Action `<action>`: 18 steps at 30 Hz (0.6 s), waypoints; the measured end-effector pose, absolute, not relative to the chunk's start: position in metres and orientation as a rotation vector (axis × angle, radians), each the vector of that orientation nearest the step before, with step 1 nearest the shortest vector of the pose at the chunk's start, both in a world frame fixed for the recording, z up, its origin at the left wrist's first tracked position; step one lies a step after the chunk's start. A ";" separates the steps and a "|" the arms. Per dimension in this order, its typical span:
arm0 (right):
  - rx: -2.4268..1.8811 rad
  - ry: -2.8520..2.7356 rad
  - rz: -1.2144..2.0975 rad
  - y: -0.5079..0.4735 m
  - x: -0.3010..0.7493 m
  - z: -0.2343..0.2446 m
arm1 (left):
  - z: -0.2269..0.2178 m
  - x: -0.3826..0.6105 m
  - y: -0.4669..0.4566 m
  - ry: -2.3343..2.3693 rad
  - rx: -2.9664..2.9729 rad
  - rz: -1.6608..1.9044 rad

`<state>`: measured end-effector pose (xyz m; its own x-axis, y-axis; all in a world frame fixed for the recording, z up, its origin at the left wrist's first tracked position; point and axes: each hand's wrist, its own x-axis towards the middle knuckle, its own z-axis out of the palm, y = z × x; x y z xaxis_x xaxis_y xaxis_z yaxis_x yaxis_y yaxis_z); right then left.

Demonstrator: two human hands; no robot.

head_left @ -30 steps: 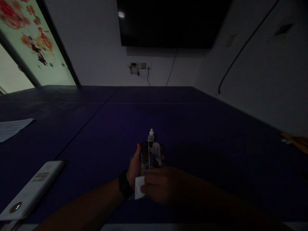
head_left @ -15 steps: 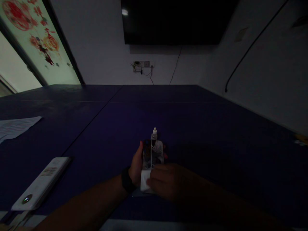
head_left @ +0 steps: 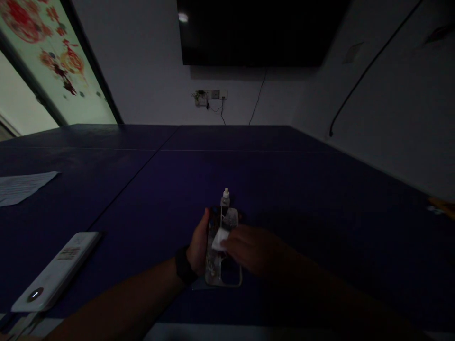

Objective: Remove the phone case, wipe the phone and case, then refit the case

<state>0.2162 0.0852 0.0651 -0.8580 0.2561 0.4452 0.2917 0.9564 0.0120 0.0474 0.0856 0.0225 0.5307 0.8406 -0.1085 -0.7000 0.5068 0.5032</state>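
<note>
A phone case point(head_left: 213, 269) with a patterned, partly see-through back is in front of me, its rounded lower edge toward my body. My left hand point(head_left: 198, 245), with a dark band on the wrist, grips the case by its left side; the thumb points up along the edge and some fingers are hidden behind. Pinched in my right hand point(head_left: 253, 247) is a folded white wipe point(head_left: 219, 239), pressed on the middle of the case. A small clear dropper bottle point(head_left: 225, 199) with a white cap stands just beyond the case's far end.
A white power bank point(head_left: 59, 269) with a lit display and a cable lies at left on the dark blue table point(head_left: 142, 199). Printed paper point(head_left: 26, 187) rests farther left. Something yellow point(head_left: 442, 206) sits at the right edge. A wall screen point(head_left: 263, 33) hangs beyond the table.
My right hand has slid the wipe up from the lower end of the case to its middle, uncovering the lower part. My left hand keeps its grip.
</note>
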 end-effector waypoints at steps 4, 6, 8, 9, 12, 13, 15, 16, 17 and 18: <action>-0.441 -2.610 -0.092 0.093 0.215 0.069 | 0.022 0.044 0.086 0.398 0.455 0.979; -0.256 -2.761 0.004 0.082 0.215 0.077 | 0.021 0.041 0.088 0.396 0.448 0.966; -0.210 -2.843 0.174 0.070 0.220 0.086 | 0.021 0.039 0.089 0.381 0.424 0.889; -0.265 -2.832 0.280 0.067 0.225 0.090 | 0.021 0.039 0.089 0.373 0.415 0.856; -0.487 -2.522 0.521 0.066 0.250 0.094 | 0.025 0.043 0.088 0.358 0.389 0.884; -0.528 -2.388 0.506 0.068 0.259 0.092 | 0.026 0.045 0.087 0.358 0.376 0.924; -0.665 -2.227 0.420 0.068 0.276 0.084 | 0.029 0.049 0.084 0.362 0.334 0.980; -0.735 -2.192 0.427 0.065 0.282 0.080 | 0.030 0.050 0.083 0.368 0.313 0.982; -0.803 -2.169 0.448 0.061 0.285 0.075 | 0.031 0.052 0.082 0.378 0.297 0.975; -0.841 -2.185 0.485 0.055 0.286 0.071 | 0.031 0.052 0.082 0.390 0.288 0.960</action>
<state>0.2861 0.0555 0.0708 -0.5169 0.6951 0.4996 0.4183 0.7143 -0.5610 0.0525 0.0816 0.0310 0.5129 0.8364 -0.1934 -0.7343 0.5442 0.4059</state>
